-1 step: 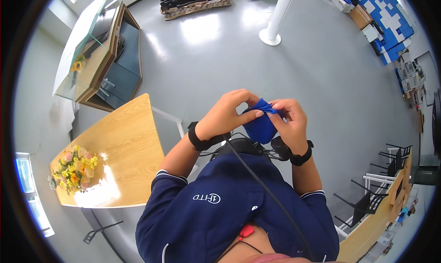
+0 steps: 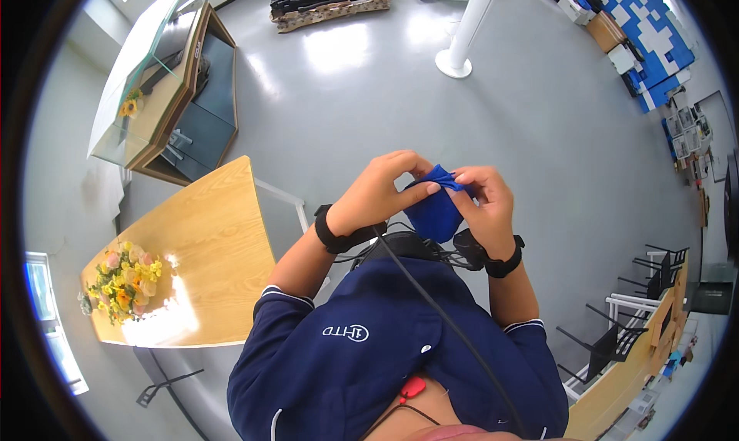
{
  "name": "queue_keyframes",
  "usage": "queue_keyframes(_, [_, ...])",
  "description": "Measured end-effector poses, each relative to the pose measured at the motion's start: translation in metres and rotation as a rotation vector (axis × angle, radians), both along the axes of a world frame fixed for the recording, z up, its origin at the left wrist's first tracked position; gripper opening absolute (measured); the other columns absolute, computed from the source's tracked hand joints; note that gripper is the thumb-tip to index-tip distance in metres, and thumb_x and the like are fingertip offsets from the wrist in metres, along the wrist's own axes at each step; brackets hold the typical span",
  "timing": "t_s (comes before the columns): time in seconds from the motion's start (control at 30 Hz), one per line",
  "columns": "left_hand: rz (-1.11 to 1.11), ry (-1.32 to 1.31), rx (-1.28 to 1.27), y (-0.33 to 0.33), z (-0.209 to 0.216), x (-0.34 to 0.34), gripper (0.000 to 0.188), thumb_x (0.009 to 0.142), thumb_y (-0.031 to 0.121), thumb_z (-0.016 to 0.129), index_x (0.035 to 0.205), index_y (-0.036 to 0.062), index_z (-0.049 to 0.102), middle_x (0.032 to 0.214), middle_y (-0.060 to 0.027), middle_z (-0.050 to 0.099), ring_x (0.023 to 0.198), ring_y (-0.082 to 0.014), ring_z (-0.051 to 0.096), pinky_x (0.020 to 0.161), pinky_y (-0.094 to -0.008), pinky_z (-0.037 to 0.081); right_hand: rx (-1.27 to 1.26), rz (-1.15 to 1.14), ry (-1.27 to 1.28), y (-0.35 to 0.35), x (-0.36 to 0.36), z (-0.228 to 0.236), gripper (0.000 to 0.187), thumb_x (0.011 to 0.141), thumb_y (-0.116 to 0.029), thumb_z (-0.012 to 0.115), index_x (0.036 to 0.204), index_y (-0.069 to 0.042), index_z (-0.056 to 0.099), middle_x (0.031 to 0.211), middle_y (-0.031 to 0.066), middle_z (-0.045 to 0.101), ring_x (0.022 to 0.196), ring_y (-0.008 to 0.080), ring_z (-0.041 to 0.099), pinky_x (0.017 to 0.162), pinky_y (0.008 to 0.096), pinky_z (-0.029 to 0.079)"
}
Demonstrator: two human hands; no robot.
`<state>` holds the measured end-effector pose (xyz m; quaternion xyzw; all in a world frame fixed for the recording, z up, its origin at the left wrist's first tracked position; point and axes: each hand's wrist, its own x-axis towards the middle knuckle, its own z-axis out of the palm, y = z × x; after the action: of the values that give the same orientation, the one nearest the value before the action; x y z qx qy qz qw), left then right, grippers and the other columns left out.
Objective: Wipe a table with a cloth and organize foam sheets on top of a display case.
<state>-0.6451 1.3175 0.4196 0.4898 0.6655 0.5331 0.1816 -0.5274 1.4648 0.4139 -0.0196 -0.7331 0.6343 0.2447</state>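
Note:
In front of my waist hangs a small bright-blue cloth pouch [image 2: 436, 216], gathered and creased along its top edge. My left hand [image 2: 389, 181] pinches that edge from the left, its thumb lying on the fabric. From the right, my right hand [image 2: 486, 202] pinches the same edge between thumb and fingers. Both hands are close together, with the pouch's rounded lower part hanging below them. What is inside the pouch, if anything, cannot be seen. Each wrist wears a black band.
A wooden table [image 2: 215, 264] with a flower arrangement [image 2: 127, 283] stands at my left, near a glass display case [image 2: 165, 94]. Ahead are a white pillar [image 2: 454, 62] and a dark bundle [image 2: 331, 3]. Black chairs [image 2: 616, 337] line the right. A black cable [image 2: 439, 310] crosses my shirt.

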Motion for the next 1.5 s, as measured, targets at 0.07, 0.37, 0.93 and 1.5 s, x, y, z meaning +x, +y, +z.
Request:
queue_keyframes(0.07, [0.080, 0.010, 0.042, -0.003, -0.001, -0.006, 0.013, 0.077, 0.009, 0.062, 0.084, -0.0003, 0.057, 0.079, -0.0078, 0.058, 0.072, -0.0170, 0.056, 0.070, -0.0271, 0.045, -0.001, 0.050, 0.003, -0.001, -0.016, 0.000, 0.015, 0.075, 0.005, 0.057, 0.086, -0.002, 0.050, 0.090, 0.0114, 0.060, 0.080, 0.0141, 0.058, 0.069, 0.0249, 0.047])
queue_keyframes(0.37, [0.181, -0.259, 0.082, -0.016, -0.006, -0.040, 0.012, 0.083, 0.009, 0.056, 0.087, -0.0020, 0.058, 0.074, -0.0041, 0.056, 0.070, -0.0083, 0.052, 0.065, -0.0229, 0.045, 0.092, 0.203, 0.052, 0.005, -0.082, -0.006, 0.016, 0.070, 0.007, 0.060, 0.083, -0.002, 0.056, 0.091, 0.0109, 0.060, 0.083, 0.0208, 0.059, 0.074, 0.0290, 0.046])
queue_keyframes(0.93, [0.491, 0.091, 0.055, 0.070, 0.013, -0.147, 0.009, 0.077, 0.004, 0.058, 0.084, -0.0003, 0.058, 0.073, -0.0105, 0.059, 0.064, -0.0192, 0.058, 0.058, -0.0272, 0.045, 0.225, 0.434, 0.031, 0.105, -0.227, 0.011, 0.021, 0.068, 0.003, 0.064, 0.087, -0.003, 0.057, 0.076, 0.0064, 0.059, 0.067, 0.0142, 0.055, 0.063, 0.0256, 0.045])
queue_keyframes(1.5, [0.628, 0.055, 0.035, 0.131, 0.013, -0.195, 0.010, 0.077, 0.007, 0.056, 0.084, 0.0001, 0.061, 0.073, -0.0142, 0.060, 0.063, -0.0263, 0.058, 0.057, -0.0305, 0.046, 0.304, 0.427, 0.255, 0.160, -0.305, 0.001, 0.023, 0.063, 0.006, 0.066, 0.080, -0.005, 0.057, 0.082, 0.0078, 0.055, 0.074, 0.0199, 0.053, 0.065, 0.0282, 0.043])
